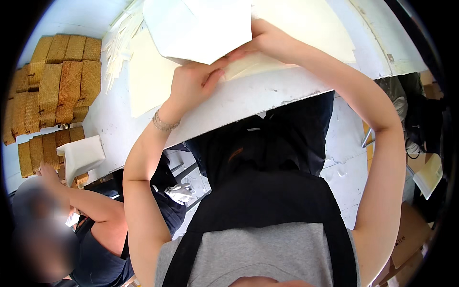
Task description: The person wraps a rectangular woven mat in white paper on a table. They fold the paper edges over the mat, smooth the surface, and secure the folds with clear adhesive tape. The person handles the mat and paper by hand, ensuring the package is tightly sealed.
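A white open-looking box form (204,28), made of smooth sheet material and overexposed, stands tilted at the top of the view. My left hand (193,84) is at its lower edge, fingers curled beneath the near corner. At the right side of the form, my right hand (256,41) grips it, with the thumb side hidden behind the wall. The fingers of both hands nearly meet under the corner. Beneath them lie large cream sheets (147,75) on the white worktable (251,97).
Loose cream strips (120,53) lie at the table's far left. Woven baskets (68,82) are stacked beyond them. Another white box form (88,156) stands near a co-worker (100,215), whose raised hand reaches toward the baskets. Cardboard boxes (410,233) are on the right.
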A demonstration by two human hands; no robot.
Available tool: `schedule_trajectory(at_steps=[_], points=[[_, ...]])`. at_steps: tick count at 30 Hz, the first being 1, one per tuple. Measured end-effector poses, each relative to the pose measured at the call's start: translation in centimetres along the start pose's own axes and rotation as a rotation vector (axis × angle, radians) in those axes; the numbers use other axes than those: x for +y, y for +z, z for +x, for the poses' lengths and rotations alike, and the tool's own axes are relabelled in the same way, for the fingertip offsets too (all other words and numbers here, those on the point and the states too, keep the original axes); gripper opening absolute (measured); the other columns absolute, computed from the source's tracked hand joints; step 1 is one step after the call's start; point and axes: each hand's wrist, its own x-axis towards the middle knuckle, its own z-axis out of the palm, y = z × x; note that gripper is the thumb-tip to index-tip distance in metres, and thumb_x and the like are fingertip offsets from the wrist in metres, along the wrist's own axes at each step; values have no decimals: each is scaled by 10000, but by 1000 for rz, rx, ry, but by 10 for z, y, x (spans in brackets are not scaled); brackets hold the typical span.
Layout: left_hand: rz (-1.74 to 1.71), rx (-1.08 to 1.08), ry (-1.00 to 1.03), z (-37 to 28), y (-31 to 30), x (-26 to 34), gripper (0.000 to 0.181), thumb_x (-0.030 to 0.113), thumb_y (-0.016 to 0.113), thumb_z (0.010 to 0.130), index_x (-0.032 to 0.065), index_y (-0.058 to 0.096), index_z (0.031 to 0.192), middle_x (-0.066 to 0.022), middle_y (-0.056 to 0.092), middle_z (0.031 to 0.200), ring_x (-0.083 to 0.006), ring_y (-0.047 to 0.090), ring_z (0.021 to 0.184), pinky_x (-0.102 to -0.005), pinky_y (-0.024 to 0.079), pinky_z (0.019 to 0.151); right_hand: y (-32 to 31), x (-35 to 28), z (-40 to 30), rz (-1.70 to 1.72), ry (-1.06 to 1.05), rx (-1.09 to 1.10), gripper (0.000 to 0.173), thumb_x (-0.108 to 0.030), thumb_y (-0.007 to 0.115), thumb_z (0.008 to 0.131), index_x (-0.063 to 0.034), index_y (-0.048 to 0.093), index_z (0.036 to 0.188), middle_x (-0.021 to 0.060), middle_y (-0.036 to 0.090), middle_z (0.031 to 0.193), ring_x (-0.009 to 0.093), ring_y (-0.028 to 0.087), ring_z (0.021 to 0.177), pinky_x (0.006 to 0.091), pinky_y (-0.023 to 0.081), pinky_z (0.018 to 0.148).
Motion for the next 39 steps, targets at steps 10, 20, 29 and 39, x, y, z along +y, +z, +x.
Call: schedule_trajectory(at_steps=[10, 20, 29, 39], points=[[146, 308, 197, 21, -56, -35, 669, 179, 827, 741, 40, 584, 1348, -130, 581, 1386, -327, 544, 1275, -433, 402, 1084, -85, -31, 28, -855, -675, -35, 889, -54, 802, 714, -112, 410, 1510, 130, 289, 1617, 360, 263, 1488, 491, 325, 1181], [267, 292, 393, 44, -38, -42, 432, -36, 649, 748, 84, 746, 1152, -140, 692, 1249, -334, 643, 1195, -414, 516, 1001, -82, -24, 59, -988, -930, -201, 728, -37, 754, 756, -170, 532, 1437, 62, 481, 1515, 355, 345, 1457, 495, 289, 1207], [213, 428, 294, 43, -28, -41, 407, 93, 764, 705, 65, 751, 1110, -83, 756, 1080, -278, 704, 1074, -398, 540, 929, -71, -30, 62, -948, -906, -180, 615, -98, 728, 793, -166, 582, 1387, 75, 559, 1443, 333, 463, 1385, 543, 306, 1168], [106, 469, -176, 26, -17, -24, 932, 204, 874, 713, -10, 361, 1461, -213, 483, 1417, -381, 495, 1310, -454, 401, 1100, -55, -28, 53, -1054, -940, -9, 509, -235, 790, 763, -98, 680, 1240, 99, 675, 1265, 312, 597, 1238, 516, 385, 1119]])
